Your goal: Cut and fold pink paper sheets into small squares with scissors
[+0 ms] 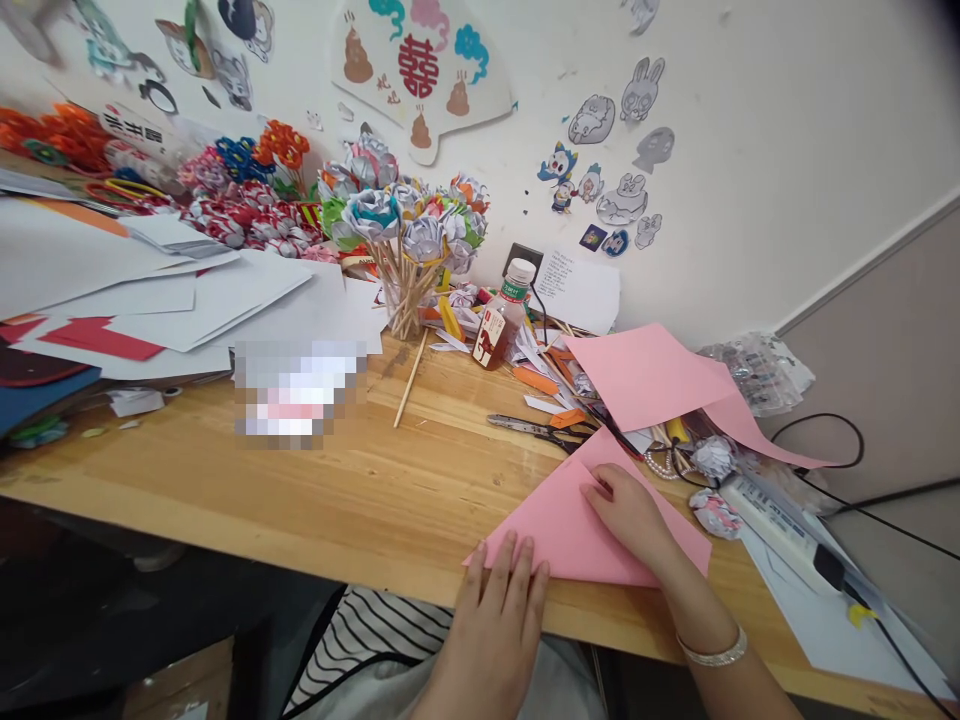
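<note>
A folded pink paper (559, 525) lies on the wooden table (337, 490) near its front edge. My left hand (499, 600) lies flat on the paper's near left corner, fingers stretched out and close together. My right hand (630, 512) presses on the middle of the paper with its fingers curled down onto the fold; a silver bracelet (712, 655) is on that wrist. Neither hand holds anything.
Another pink sheet (645, 375) lies behind, over scissors (536, 430) and paper scraps. A small bottle (502, 315), a jar of paper flowers (409, 225), a loose stick (411, 378), white sheets (187, 290) at left and a power strip (780, 525) at right crowd the table.
</note>
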A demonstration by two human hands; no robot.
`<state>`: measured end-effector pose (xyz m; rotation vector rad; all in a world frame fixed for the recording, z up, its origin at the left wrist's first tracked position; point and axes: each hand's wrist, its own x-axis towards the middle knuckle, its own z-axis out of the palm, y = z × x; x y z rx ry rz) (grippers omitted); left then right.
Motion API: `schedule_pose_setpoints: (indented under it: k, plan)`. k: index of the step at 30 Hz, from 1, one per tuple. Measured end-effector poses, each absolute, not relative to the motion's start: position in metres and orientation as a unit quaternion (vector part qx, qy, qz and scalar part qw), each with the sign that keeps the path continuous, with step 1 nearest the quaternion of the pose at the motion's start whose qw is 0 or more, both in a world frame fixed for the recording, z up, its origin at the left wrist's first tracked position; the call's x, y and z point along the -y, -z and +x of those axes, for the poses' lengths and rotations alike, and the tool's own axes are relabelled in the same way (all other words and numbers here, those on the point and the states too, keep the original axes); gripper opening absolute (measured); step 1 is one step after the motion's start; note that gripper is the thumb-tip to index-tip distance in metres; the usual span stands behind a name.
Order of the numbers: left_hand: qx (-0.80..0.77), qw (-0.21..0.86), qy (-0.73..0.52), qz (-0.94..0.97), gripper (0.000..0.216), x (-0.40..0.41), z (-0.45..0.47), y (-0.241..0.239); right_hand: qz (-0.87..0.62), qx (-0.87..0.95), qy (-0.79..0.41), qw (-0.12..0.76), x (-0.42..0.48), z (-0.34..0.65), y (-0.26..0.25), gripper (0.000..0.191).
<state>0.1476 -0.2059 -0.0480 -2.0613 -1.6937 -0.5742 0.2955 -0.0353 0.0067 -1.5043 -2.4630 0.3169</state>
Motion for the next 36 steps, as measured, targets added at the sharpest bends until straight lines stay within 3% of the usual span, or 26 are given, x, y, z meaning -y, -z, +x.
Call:
schedule_pose_setpoints:
  k: [7,22,36]
  plan:
    - [0.571,0.185,0.175,-0.781,0.040,0.214,0.138,0.046,-0.523,0.838,-0.146,0.058,0.039,0.300,-0.018,0.022]
    - [0.616,0.192,0.190,-0.740,0.041,0.219,0.150,0.049,-0.550,0.827,-0.069,0.095,0.044,0.292,-0.006,0.015]
    - [0.626,0.217,0.179,-0.728,0.038,0.218,0.152,0.053,-0.553,0.824,-0.082,0.094,0.042,0.293,-0.005,0.016]
